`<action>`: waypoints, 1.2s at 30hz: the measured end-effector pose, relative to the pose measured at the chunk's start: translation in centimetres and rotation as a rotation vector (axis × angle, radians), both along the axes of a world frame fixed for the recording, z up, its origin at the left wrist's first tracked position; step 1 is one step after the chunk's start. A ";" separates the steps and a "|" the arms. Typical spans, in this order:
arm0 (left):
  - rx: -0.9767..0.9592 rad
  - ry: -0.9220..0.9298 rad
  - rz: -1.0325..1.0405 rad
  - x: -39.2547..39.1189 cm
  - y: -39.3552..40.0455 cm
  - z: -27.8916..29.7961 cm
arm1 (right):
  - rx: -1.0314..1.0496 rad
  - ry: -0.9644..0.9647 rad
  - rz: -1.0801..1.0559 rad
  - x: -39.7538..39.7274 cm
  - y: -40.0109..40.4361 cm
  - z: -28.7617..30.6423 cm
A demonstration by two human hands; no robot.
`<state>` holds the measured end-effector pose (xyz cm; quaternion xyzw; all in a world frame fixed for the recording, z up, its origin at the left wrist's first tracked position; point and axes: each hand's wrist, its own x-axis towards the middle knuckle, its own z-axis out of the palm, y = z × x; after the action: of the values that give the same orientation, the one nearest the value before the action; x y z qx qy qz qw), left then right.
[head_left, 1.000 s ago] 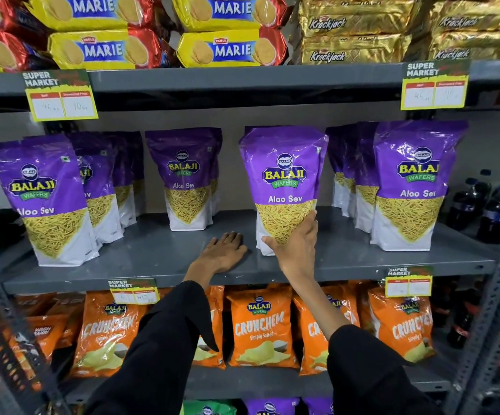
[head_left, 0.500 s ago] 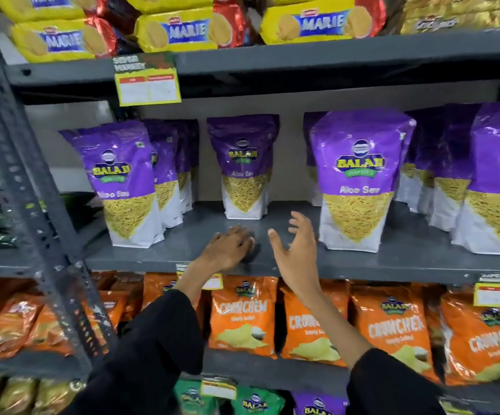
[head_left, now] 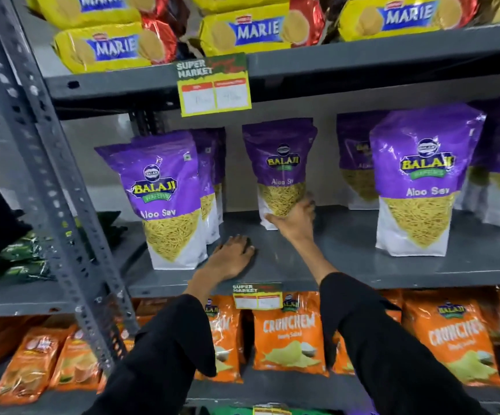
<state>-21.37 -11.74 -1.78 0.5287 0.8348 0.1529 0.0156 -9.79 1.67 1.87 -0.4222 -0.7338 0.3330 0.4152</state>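
Note:
Purple Balaji Aloo Sev bags stand in rows on the grey middle shelf [head_left: 347, 265]. My right hand [head_left: 295, 220] is at the bottom of the middle bag [head_left: 278, 163], which stands far back; the thumb lies across its lower front and the fingers wrap its right side, blurred. My left hand [head_left: 232, 257] rests flat on the shelf near the front edge, fingers spread, holding nothing. Another bag [head_left: 165, 199] stands just left of that hand, and a further one [head_left: 419, 181] stands forward on the right.
A slotted grey upright post [head_left: 48, 175] runs down the left. Yellow Marie biscuit packs [head_left: 242, 28] fill the top shelf, with a price tag [head_left: 214, 85] hanging below. Orange Crunchem bags [head_left: 290, 333] line the lower shelf.
My right hand let go of the forward bag on the right, swung left and reached back to the middle bag. The view shifted left. My left hand stayed on the shelf.

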 end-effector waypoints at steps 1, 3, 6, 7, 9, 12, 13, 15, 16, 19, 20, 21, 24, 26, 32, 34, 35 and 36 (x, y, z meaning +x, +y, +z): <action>-0.009 0.028 -0.007 -0.1 0.2 -0.2 | 0.002 -0.021 -0.030 -0.6 0.2 0.1; -0.050 0.112 -0.024 -0.4 0.4 -0.7 | -0.024 -0.035 -0.067 -1.7 0.6 0.3; -0.116 0.197 -0.034 -1.0 0.8 -1.1 | -0.097 -0.029 -0.074 -2.7 1.3 0.3; -0.126 0.204 -0.033 -1.1 0.9 -1.2 | -0.115 -0.025 -0.067 -2.8 1.4 0.1; -0.126 0.207 -0.035 -1.1 1.0 -1.4 | -0.126 -0.016 -0.063 -3.0 1.7 -0.1; -0.102 0.158 -0.026 -1.1 1.0 -1.5 | -0.114 0.003 -0.077 -3.2 1.8 -0.3; -0.098 0.156 -0.027 -1.2 1.0 -1.6 | -0.114 0.006 -0.080 -3.2 1.7 -0.2; -0.096 0.157 -0.031 -1.2 0.9 -1.6 | -0.112 0.005 -0.086 -3.1 1.6 -0.1; -0.095 0.150 -0.031 -1.3 1.0 -1.6 | -0.111 0.006 -0.090 -3.0 1.5 -0.1; -0.087 0.126 -0.030 -1.4 1.0 -1.7 | -0.104 0.009 -0.094 -2.6 1.0 -0.2; -0.084 0.124 -0.028 -1.4 1.0 -1.7 | -0.100 0.006 -0.091 -2.4 0.8 -0.3; -0.080 0.121 -0.026 -1.4 1.0 -1.7 | -0.092 0.000 -0.088 -2.2 0.5 -0.3; -0.078 0.118 -0.021 -1.3 0.9 -1.6 | -0.066 -0.013 -0.086 -1.4 -0.4 -0.5; -0.091 0.113 -0.012 -1.2 0.9 -1.6 | -0.059 -0.021 -0.083 -0.8 -1.1 -0.6; -0.131 0.093 0.013 -0.8 0.7 -1.2 | -0.056 0.011 -0.046 1.3 -3.0 -1.0; -0.142 0.095 0.021 -0.6 0.7 -1.1 | -0.050 0.019 -0.036 2.0 -3.6 -1.1; -0.148 0.094 0.024 -0.6 0.7 -1.0 | -0.045 0.026 -0.033 2.3 -3.9 -1.2; -0.155 0.091 0.025 -0.4 0.6 -0.9 | -0.037 0.035 -0.030 2.8 -4.3 -1.3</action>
<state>-21.74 -11.13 -2.71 0.5219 0.8504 0.0638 0.0164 -7.00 -2.63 0.55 -0.4350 -0.7137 0.3477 0.4248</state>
